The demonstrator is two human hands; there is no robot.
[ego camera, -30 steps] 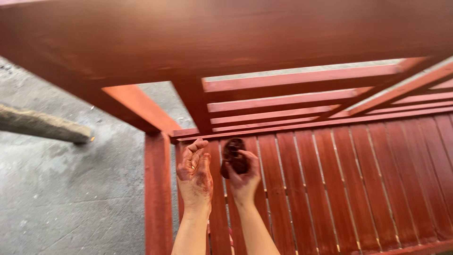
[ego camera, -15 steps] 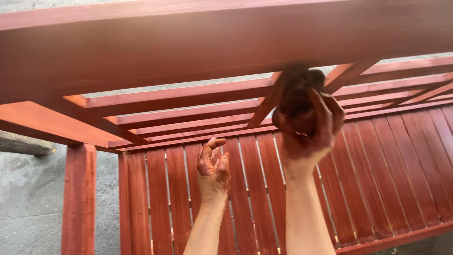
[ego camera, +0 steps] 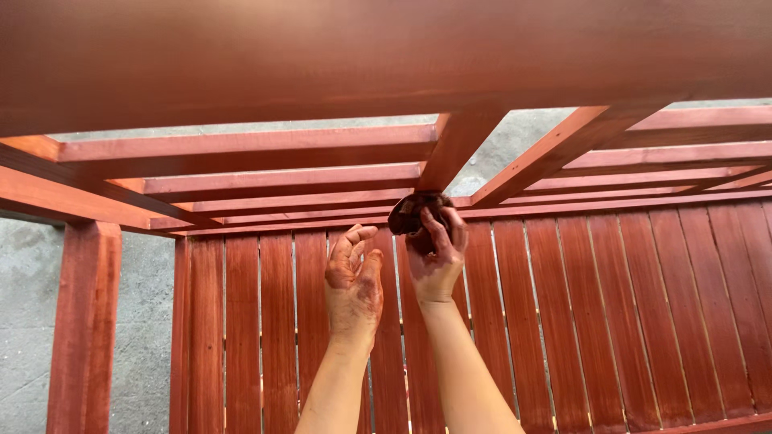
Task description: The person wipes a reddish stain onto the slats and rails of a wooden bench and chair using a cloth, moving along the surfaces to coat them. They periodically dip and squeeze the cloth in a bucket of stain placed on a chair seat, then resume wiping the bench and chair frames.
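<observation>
Right hand (ego camera: 435,259) is raised, fingers curled tight around a dark stained rag (ego camera: 412,213), pressing it up against the underside of a red-brown crosspiece (ego camera: 460,145) where that meets the slat rails. The rag is bunched; only its upper left part shows, the rest is buried in the palm and behind the fingers. What it is made of is hard to tell.

Left hand (ego camera: 352,281) hangs just beside the right, fingers loosely spread and slightly bent, holding nothing, touching nothing that I can see. Both hands are smeared with reddish-brown stain. Forearms run off the bottom edge.

The wooden frame (ego camera: 241,153) fills the view: a broad beam (ego camera: 386,56) across the top, blurred and close to the lens, cut off at both sides. Below it are horizontal rails, then a panel of vertical slats (ego camera: 603,321) cut by the right and bottom edges. A post (ego camera: 84,329) on the left is cropped at the bottom. What piece of furniture this is cannot be made out from this angle.

Grey concrete ground (ego camera: 24,321) shows at the left and through gaps between the rails; no detail on it is readable.
</observation>
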